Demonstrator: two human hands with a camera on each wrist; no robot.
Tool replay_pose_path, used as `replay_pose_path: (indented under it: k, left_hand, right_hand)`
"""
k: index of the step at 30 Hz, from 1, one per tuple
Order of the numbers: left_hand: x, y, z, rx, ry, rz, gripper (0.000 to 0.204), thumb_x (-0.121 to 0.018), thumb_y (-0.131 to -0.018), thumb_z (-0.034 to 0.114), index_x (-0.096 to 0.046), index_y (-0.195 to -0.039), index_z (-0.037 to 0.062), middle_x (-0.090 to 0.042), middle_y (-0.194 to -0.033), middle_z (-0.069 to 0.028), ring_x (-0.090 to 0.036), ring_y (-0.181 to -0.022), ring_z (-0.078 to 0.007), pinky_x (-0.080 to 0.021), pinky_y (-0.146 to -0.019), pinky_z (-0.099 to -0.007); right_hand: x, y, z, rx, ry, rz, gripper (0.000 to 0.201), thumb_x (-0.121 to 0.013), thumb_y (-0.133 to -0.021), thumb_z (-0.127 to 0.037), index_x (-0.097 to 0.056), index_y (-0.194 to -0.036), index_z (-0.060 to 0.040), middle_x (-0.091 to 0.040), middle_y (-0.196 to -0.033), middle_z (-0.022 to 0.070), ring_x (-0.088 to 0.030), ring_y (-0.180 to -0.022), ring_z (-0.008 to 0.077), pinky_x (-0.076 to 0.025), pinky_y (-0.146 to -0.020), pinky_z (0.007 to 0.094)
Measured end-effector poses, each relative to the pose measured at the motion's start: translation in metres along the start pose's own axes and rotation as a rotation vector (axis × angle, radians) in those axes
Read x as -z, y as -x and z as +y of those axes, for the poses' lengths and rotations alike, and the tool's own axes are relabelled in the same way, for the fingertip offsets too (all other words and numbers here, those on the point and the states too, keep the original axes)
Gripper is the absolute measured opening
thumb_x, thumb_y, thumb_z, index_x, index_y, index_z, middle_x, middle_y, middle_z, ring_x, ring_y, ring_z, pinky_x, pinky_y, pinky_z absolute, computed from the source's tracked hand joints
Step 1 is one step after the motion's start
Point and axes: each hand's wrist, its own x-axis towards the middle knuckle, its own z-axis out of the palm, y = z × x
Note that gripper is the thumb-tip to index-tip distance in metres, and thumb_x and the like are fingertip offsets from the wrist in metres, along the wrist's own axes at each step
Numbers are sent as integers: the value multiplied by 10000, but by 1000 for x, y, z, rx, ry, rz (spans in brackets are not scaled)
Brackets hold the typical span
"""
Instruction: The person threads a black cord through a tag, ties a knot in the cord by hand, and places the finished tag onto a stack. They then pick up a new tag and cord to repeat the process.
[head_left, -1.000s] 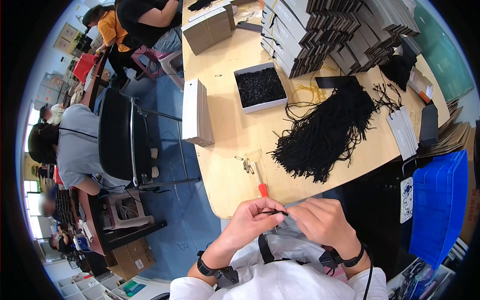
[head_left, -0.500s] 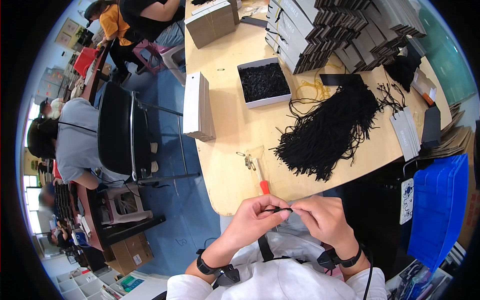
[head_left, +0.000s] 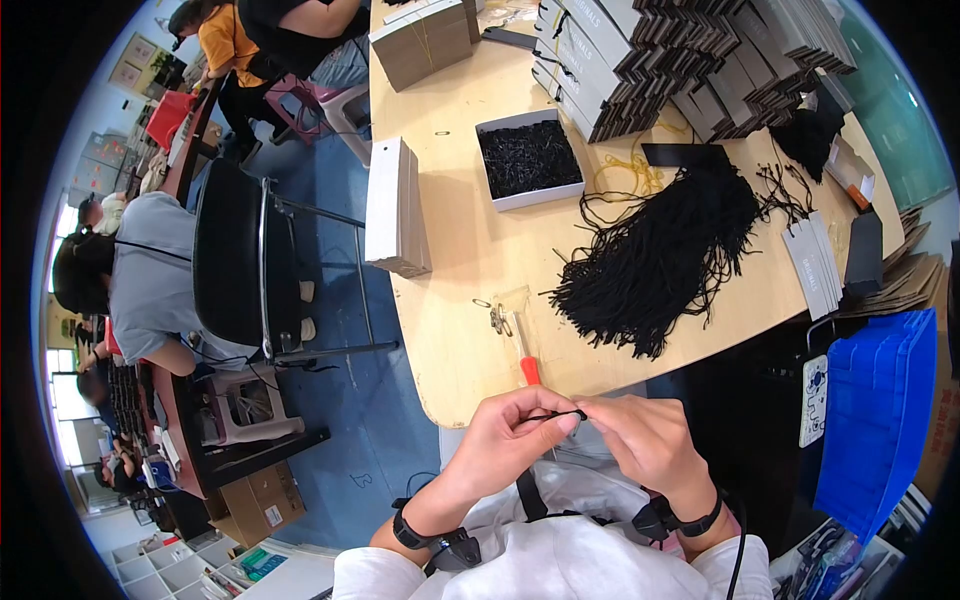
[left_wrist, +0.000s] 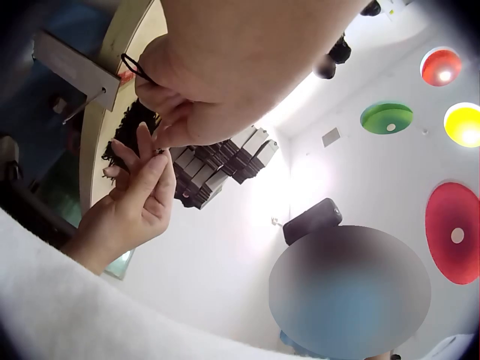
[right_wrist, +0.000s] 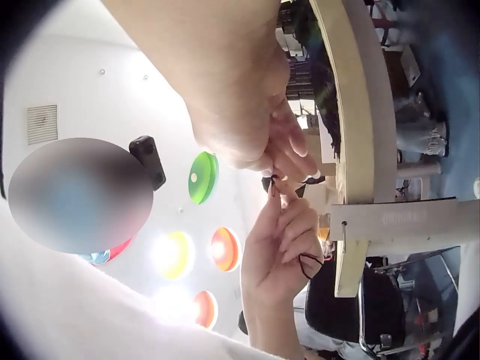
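Landmark: the white box (head_left: 530, 160), open-topped and filled with small black pieces, on the counter (head_left: 455, 330).

Hands: The left hand (head_left: 512, 440) and the right hand (head_left: 648, 440) meet at the near edge of the counter, on the wearer's side of the white box. The black cord (head_left: 552, 415) lies between them. The left fingers are narrow, with thumb and forefinger pinching the cord; a loop of it projects from this hand in both wrist views. The right fingers are also narrow, their tips pinching the cord's dark end. The exact form of that end is too small to tell.

Near side of the white box: a tool with a red handle (head_left: 530, 370) lies just beyond the hands, with small metal rings (head_left: 498, 320) beside its far end.

Left of the white box: an upright bundle of grey cards (head_left: 396, 215) stands at the counter's edge.

Right of the white box: yellow bands (head_left: 635, 178) lie just beside it. A large pile of black cords (head_left: 665, 260) spreads to the right and toward the wearer. Farther right lie corded grey tags (head_left: 812, 262); a blue bin (head_left: 875, 410) is beyond the counter's edge.

Far side of the white box: tall stacks of printed cards (head_left: 590, 70) stand to its right.
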Motion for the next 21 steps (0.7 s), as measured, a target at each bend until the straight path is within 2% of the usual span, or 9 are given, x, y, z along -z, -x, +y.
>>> replay_pose_path:
  k: [9, 14, 16, 18, 21]
  left_hand:
    - [-6, 6, -4, 4, -16, 24, 170, -613, -921, 89, -621, -1046, -26, -550, -812, 64, -364, -636, 26, -295, -543, -149]
    - [-4, 3, -4, 23, 28, 3, 166, -617, -919, 92, -628, -1042, -20, -541, -794, 73, -366, -628, 30, -295, -539, -150]
    - [-1, -2, -1, 10, 43, -3, 165, -618, -918, 92, -630, -1039, -20, -544, -792, 74, -375, -631, 30, -299, -542, -148]
    - [0, 0, 2, 54, 18, 19, 143, -625, -895, 44, -627, -1009, -42, -654, -927, -45, -573, -809, -44, -466, -726, -177]
    - [-1, 0, 1, 53, 20, 20, 136, -629, -893, 46, -632, -998, -41, -652, -919, -41, -570, -800, -44, -463, -719, -174]
  right_hand:
    - [6, 4, 1, 13, 10, -56, 281, -659, -710, 63, -637, -989, 32, -677, -810, 136, -667, -637, 247, -525, -533, 308]
    - [5, 3, -1, -2, -40, -34, 278, -680, -724, 56, -637, -998, 27, -670, -778, 128, -663, -625, 237, -513, -518, 304]
    - [6, -2, -3, -76, -71, -22, 252, -706, -733, 40, -635, -974, 21, -666, -760, 123, -658, -607, 232, -501, -499, 302]
    - [2, 2, 0, -56, -78, 7, 235, -713, -733, 36, -630, -952, 15, -665, -756, 120, -656, -600, 230, -496, -490, 302]
    - [1, 4, 3, -23, -83, 27, 213, -721, -728, 35, -619, -913, 5, -669, -761, 116, -656, -594, 228, -493, -479, 301]
